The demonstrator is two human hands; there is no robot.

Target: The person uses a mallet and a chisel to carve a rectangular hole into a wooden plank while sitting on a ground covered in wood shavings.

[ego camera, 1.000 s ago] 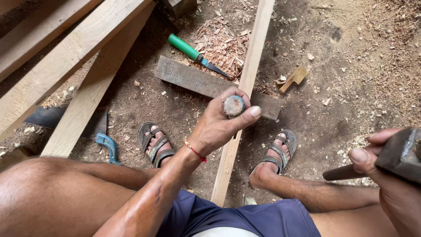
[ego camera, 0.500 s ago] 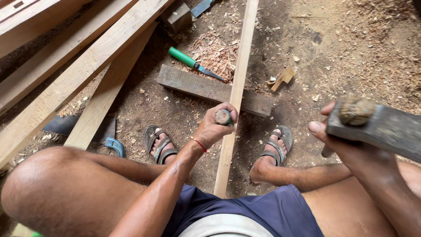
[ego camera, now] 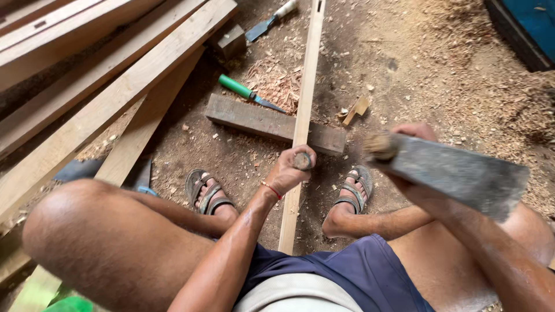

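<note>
- Left hand (ego camera: 289,172): closed in a fist round the handle of a chisel (ego camera: 302,160); only the worn round butt of the handle shows above the fingers. The tool stands upright on the long wooden strip (ego camera: 303,110).
- Right hand (ego camera: 411,151): closed round a mallet-like block (ego camera: 457,173), grey and heavy, held raised and level to the right of the chisel, apart from it. The block is blurred, so its exact make cannot be told.
- Long wooden strip: runs down the middle of the dirt floor (ego camera: 439,75) from the far edge toward the person, between the two sandalled feet (ego camera: 209,195). It lies across a short dark cross-block (ego camera: 254,120).
- Step in hand, as judged: chiselling into the strip, with the striking block lifted between blows.
- Next move, as judged: calls for a square blow on the chisel butt, the left fist holding the blade steady and the fingers clear of the butt.
- Spare tools: a green-handled chisel (ego camera: 245,92) lies beside the cross-block on a heap of shavings; another chisel (ego camera: 270,19), pale-handled, lies near the far edge.
- Stock: several planks (ego camera: 110,86) are stacked along the left side of the floor.
- Offcut (ego camera: 357,108): a small wood scrap lies right of the strip.
</note>
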